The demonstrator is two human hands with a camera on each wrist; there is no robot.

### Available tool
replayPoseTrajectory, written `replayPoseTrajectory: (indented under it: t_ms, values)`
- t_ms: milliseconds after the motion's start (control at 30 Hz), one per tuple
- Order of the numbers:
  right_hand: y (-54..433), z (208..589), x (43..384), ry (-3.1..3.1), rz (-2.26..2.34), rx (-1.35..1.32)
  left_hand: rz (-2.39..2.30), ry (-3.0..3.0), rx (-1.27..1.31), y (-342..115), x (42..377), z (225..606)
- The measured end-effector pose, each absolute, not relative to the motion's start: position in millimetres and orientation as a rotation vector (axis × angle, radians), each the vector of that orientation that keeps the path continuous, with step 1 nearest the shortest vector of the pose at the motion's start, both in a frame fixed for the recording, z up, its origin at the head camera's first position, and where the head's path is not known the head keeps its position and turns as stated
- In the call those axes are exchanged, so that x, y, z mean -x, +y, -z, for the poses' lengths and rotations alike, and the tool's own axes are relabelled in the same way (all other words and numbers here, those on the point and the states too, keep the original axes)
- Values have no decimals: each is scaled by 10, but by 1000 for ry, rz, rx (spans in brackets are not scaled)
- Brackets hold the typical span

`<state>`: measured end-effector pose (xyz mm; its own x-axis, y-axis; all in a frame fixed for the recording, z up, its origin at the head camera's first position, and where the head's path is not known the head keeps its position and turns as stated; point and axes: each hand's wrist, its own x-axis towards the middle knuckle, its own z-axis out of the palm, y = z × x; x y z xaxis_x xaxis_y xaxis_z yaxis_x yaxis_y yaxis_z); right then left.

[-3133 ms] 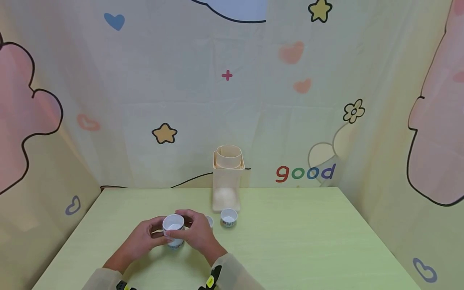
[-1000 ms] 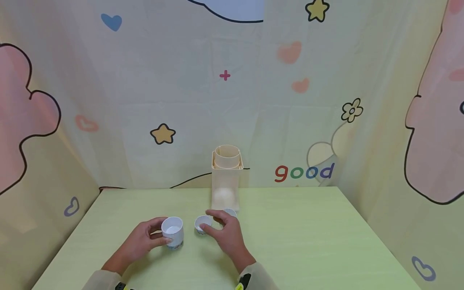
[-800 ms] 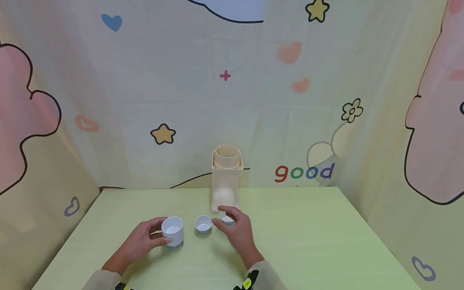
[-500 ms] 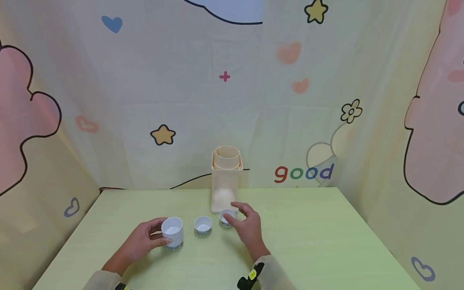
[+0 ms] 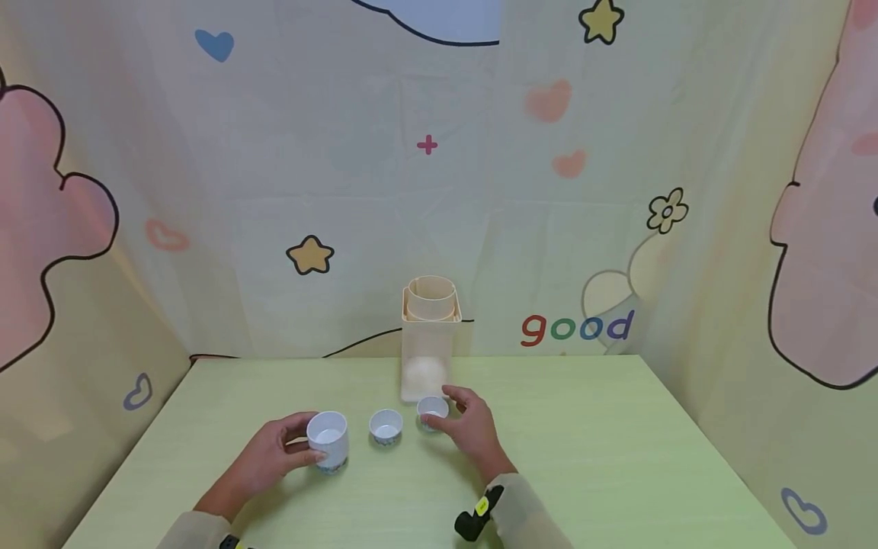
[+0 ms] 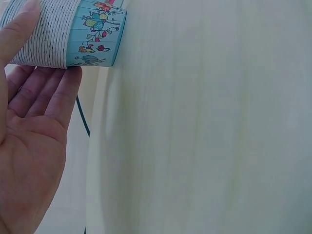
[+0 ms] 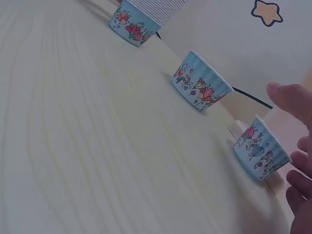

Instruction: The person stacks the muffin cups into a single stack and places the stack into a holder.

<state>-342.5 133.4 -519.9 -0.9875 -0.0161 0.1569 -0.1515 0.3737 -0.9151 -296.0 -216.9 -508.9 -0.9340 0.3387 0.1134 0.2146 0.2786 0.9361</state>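
In the head view my left hand (image 5: 277, 455) holds an upright stack of paper baking cups (image 5: 329, 446) on the table, thumb on the near side and fingers behind. The left wrist view shows many nested white rims above a blue, bird-and-flower printed bottom cup (image 6: 95, 34). To its right stands a single paper baking cup (image 5: 386, 428), untouched. My right hand (image 5: 473, 427) reaches around another single paper baking cup (image 5: 432, 406), its thumb over the near rim and its index finger beyond. In the right wrist view the thumb (image 7: 290, 100) is spread away from this floral cup (image 7: 261, 150).
Right behind the right-hand cup stands a tall cream holder (image 5: 427, 351) with a round tube (image 5: 432, 297) in its top. The light green table (image 5: 583, 450) ends at a printed curtain (image 5: 343, 152) at the back and sides.
My right hand has left the stack, passed over the middle cup and moved right to the far right cup. Two single cups now stand in plain sight. My left hand keeps holding the stack.
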Motion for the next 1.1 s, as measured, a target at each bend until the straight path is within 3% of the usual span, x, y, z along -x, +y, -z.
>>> replayPoseTrajectory:
  t_ms: [1100]
  values:
    - [1246,5266,3485,-2589,-1451,-122,-1728,2442,-505,-2166,2949,5069]
